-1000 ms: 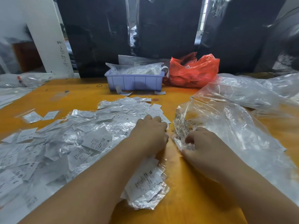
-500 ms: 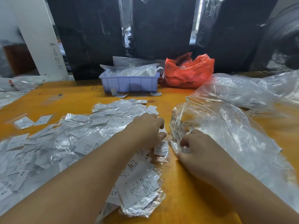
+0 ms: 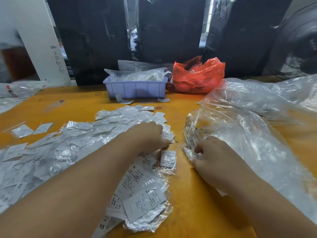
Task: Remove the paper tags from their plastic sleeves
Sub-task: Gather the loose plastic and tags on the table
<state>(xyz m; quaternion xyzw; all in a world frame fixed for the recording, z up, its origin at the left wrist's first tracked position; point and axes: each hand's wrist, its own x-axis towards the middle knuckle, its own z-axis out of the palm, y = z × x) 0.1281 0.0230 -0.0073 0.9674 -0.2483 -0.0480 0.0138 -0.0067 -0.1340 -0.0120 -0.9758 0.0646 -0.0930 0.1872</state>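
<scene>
Worktop (image 3: pixel 188 203): orange-yellow surface, carrying all items listed.

Sleeved paper tags (image 3: pixel 72 148): large loose heap of white printed tags in clear plastic sleeves, spread over the left and centre of the worktop. A smaller pile lies at the near centre, partly under the left forearm; size marks "S" and "XS" legible on several.

Single sleeved tag (image 3: pixel 168 159): lies flat between the two hands, marked "XS", apart from both.

Stray tags (image 3: pixel 31 130): a few lie separate at far left of the heap.

Left hand (image 3: pixel 151 134): palm down on the right edge of the heap, fingers curled onto the tags; whether it grips one cannot be told, as the fingertips are hidden.

Right hand (image 3: pixel 214 158): fingers curled, pinching the crumpled printed edge of the clear plastic bag (image 3: pixel 253 152), which spreads over the right of the worktop.

Second clear bag (image 3: pixel 257 95): lies behind the first, at far right.

Lilac plastic bin (image 3: pixel 136 88): at the far centre of the worktop, holding clear bags of white contents; loose slips lie just before it.

Red plastic bag (image 3: pixel 197 76): crumpled, just right of the bin, touching it.

Rubber band (image 3: pixel 98 93): small dark loop, left of the bin.

Black wrapped bundles (image 3: pixel 171 28): standing behind the worktop.

Fan (image 3: pixel 298 48): at far right, background.
</scene>
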